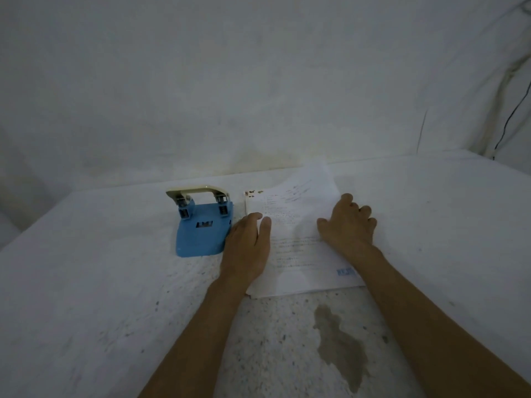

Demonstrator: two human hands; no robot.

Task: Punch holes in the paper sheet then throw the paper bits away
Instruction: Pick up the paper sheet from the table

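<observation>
A blue hole punch (199, 228) with a cream lever stands on the white speckled surface, left of centre. Just to its right lies a printed paper sheet (293, 254) on a thin stack. My left hand (248, 248) rests flat on the sheet's left edge, fingers together, close beside the punch base. On the sheet's right side my right hand (349, 225) has its fingers curled at the paper's edge. The far right part of the top sheet is lifted and curled upward near the wall.
A white wall rises directly behind the punch and the paper. A grey-brown stain (339, 343) marks the surface in front of the paper. Cables (508, 110) run down the wall at the far right. The surface's left edge falls off at far left.
</observation>
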